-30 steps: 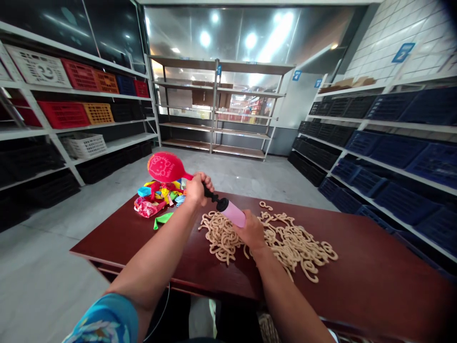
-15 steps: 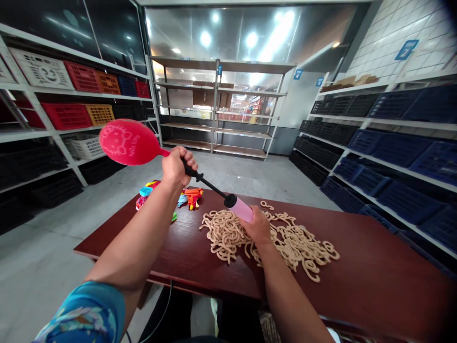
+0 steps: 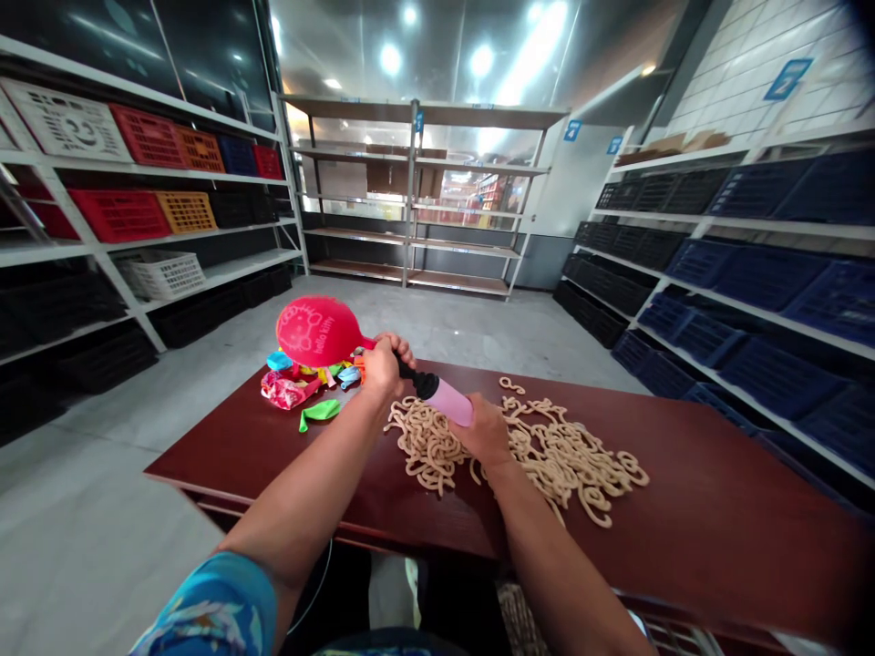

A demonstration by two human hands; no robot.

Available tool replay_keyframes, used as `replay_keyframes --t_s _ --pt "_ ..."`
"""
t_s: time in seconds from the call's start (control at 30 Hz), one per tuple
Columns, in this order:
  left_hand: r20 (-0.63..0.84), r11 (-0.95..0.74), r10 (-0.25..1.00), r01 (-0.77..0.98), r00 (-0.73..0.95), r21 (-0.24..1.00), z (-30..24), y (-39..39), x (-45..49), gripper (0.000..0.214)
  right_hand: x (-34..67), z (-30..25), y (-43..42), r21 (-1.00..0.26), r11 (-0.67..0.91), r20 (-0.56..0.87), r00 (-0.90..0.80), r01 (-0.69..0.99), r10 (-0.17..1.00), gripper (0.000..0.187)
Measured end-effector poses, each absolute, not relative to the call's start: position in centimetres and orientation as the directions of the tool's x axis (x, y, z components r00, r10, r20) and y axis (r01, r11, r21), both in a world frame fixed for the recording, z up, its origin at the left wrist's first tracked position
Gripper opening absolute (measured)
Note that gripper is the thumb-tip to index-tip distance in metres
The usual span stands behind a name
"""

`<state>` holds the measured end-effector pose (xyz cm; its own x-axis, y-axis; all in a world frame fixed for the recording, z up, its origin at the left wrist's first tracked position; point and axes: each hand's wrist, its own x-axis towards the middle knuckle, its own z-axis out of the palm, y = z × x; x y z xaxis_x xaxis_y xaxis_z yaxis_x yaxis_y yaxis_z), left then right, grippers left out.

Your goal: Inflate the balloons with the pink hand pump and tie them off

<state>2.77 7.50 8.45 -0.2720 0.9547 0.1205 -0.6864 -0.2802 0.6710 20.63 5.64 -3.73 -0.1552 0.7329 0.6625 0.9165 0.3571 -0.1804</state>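
Note:
A red balloon, partly inflated and printed with "hello kitty" and a cartoon face, points to the upper left. My left hand is closed around its neck and the black end of a balloon pump. In my right hand is the pink barrel of the balloon pump. The black rod is pushed in, so the black end sits close to the barrel. Below my hands spreads a pile of beige, curled rope-like pieces. Uninflated balloons in several colours lie left of my left hand, with a green balloon nearest me.
The dark red-brown table extends to the right. Shelves with coloured crates line the left, and racks of dark blue crates line the right. A metal shelving unit stands at the back, across the grey floor.
My left hand has moved right and down toward my right hand, pushing the pump's rod in. The balloon has moved with it. The right hand has shifted only slightly.

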Motion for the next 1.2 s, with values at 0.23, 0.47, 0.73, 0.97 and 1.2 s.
replay_keyframes --t_s 0.23,0.47,0.73,0.97,1.2 --pt "0.193 -0.326 0.944 -0.676 -0.267 0.661 11.6 6.5 1.1 0.016 20.8 -3.4 5.9 -0.197 0.378 0.685 -0.149 0.905 0.714 0.037" --pt "0.24 -0.394 0.918 -0.665 -0.315 0.635 15.5 6.5 -2.9 0.018 21.5 -3.1 6.1 -0.245 0.365 0.665 -0.119 0.898 0.738 0.034" --pt "0.15 -0.283 0.957 -0.684 -0.248 0.673 10.1 7.9 1.4 0.017 21.3 -3.8 5.9 -0.193 0.353 0.654 -0.148 0.916 0.742 0.033" --pt "0.113 -0.239 0.969 -0.706 -0.222 0.667 7.9 7.6 4.2 0.018 21.1 -3.9 5.8 -0.181 0.379 0.669 -0.169 0.908 0.724 0.031" --pt "0.219 -0.331 0.944 -0.674 -0.249 0.66 13.7 6.5 -0.9 0.018 21.4 -3.4 6.1 -0.258 0.392 0.649 -0.142 0.883 0.747 0.038"
